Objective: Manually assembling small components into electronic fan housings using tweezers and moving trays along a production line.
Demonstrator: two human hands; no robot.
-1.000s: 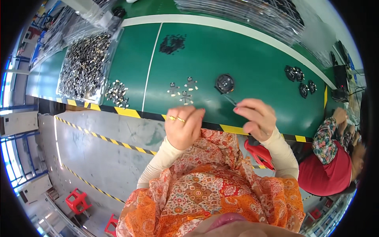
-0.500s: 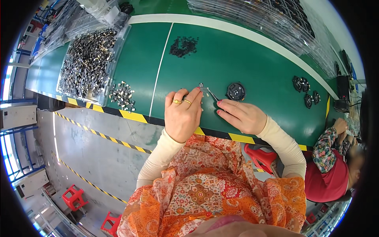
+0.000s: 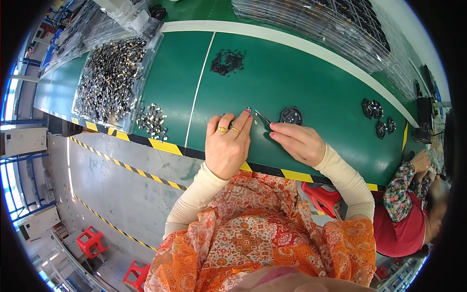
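Observation:
My left hand (image 3: 227,145) is bent over the green tabletop, its index fingertip on a small dark, shiny part (image 3: 248,109) and partly covering it. The thumb is mostly hidden. Between the fingers of my right hand (image 3: 300,142) is a pair of dark tweezers (image 3: 263,117), tips pointing left toward that part without touching it. Tiny pale bits (image 3: 256,121) lie beneath the tips. Just beyond my right fingers sits a round black housing (image 3: 290,116) with an open, detailed inside.
Small black pieces (image 3: 227,62) lie farther back. At left are loose black-and-metal parts (image 3: 152,121) and a full clear tray (image 3: 145,80). Stacked clear trays (image 3: 331,34) line the back. Several round black units (image 3: 372,109) lie at right, near another person (image 3: 406,214).
My left index fingertip has shifted slightly to the right, covering more of the small part. The tweezers have drawn slightly away from it. The whole view has tilted a little.

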